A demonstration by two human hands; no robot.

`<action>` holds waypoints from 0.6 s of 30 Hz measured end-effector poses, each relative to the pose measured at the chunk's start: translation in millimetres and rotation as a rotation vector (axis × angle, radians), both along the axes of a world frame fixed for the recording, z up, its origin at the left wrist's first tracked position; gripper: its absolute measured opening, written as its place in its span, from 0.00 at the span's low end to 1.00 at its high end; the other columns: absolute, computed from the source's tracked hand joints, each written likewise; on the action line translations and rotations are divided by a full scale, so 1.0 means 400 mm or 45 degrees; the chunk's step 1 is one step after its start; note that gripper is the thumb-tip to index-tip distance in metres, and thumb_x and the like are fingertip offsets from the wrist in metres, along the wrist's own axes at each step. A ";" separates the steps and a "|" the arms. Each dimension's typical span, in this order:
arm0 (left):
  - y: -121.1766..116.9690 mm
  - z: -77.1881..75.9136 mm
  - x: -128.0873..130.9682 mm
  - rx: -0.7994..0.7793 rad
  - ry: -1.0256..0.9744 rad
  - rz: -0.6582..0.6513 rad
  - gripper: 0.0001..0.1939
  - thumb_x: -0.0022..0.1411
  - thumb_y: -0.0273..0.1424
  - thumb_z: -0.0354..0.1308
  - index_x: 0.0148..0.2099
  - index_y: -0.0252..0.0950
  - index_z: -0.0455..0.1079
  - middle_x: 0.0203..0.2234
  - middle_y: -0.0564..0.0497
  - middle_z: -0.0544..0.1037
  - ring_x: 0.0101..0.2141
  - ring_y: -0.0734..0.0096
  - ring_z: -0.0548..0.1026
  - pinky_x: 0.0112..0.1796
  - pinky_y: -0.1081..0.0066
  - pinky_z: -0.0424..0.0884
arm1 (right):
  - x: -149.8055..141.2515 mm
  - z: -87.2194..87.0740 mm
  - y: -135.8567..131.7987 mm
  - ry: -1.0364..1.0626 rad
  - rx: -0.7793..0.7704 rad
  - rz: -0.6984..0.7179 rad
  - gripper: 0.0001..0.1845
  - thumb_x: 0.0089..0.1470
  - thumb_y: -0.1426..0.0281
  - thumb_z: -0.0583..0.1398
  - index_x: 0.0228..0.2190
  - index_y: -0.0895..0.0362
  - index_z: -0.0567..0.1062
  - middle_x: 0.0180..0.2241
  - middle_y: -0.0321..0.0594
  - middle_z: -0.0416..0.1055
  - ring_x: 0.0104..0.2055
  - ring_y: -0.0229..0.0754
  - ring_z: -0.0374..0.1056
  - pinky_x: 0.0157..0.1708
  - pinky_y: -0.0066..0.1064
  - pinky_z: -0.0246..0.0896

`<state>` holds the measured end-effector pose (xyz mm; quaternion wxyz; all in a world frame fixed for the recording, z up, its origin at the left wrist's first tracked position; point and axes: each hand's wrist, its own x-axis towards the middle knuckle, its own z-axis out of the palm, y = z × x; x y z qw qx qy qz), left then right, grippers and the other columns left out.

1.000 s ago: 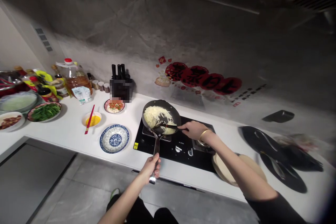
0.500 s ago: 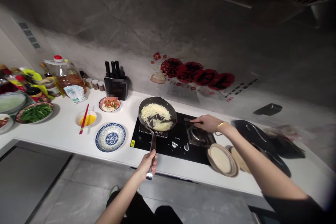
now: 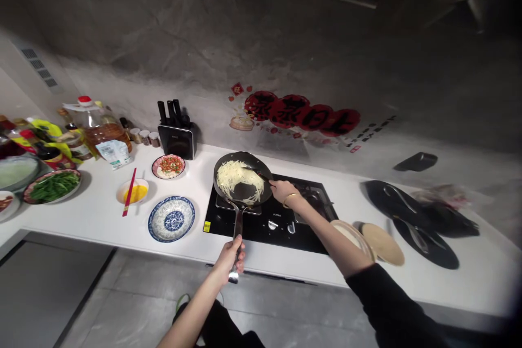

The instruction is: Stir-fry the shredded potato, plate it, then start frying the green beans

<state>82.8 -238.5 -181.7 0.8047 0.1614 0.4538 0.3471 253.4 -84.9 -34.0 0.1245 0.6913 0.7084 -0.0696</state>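
My left hand (image 3: 230, 257) is wrapped round the metal handle of a dark wok (image 3: 264, 165), which sits on the left burner of the black gas stove (image 3: 261, 228). Pale yellow shreds (image 3: 230, 176), probably potato, lie in a ring inside it, with bare pan showing at the middle. Closed on the handle of a dark spatula (image 3: 261, 175), my right hand (image 3: 284, 191) is at the wok's right rim. The spatula reaches in over the far side of the shreds; its blade is hard to make out.
Left of the stove are a blue-and-white plate (image 3: 172, 238), a bowl of beaten egg (image 3: 122, 193) with red chopsticks, a dish of chopped chili (image 3: 170, 165) and a knife block (image 3: 178, 142). Green vegetables (image 3: 55, 186) and bottles stand farther left. Round lids (image 3: 383, 244) lie at right.
My right hand has moved left to the wok's edge, and the spatula has shifted to the far side. Shreds are pushed outward, baring the pan's middle. My left hand keeps its hold.
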 end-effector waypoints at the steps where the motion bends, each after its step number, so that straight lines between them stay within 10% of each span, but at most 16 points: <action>1: 0.000 0.001 0.000 0.000 0.000 0.000 0.24 0.49 0.54 0.56 0.30 0.38 0.58 0.14 0.62 0.59 0.11 0.85 0.54 0.15 0.78 0.46 | 0.016 0.022 0.001 0.004 -0.025 0.022 0.22 0.57 0.69 0.49 0.52 0.50 0.70 0.46 0.42 0.73 0.48 0.46 0.68 0.44 0.33 0.61; 8: -0.001 0.015 -0.003 -0.016 -0.021 -0.003 0.24 0.48 0.54 0.57 0.29 0.38 0.57 0.14 0.62 0.59 0.11 0.85 0.54 0.15 0.78 0.46 | 0.124 0.173 -0.062 -0.099 -0.287 0.226 0.21 0.52 0.68 0.54 0.47 0.45 0.74 0.42 0.35 0.76 0.44 0.45 0.70 0.44 0.33 0.62; 18: 0.000 0.006 -0.001 -0.030 0.007 0.004 0.26 0.47 0.55 0.57 0.30 0.38 0.58 0.14 0.62 0.60 0.11 0.85 0.54 0.14 0.77 0.47 | -0.041 -0.042 0.014 -0.001 0.032 0.135 0.24 0.59 0.66 0.46 0.57 0.47 0.63 0.47 0.40 0.72 0.47 0.45 0.68 0.45 0.34 0.61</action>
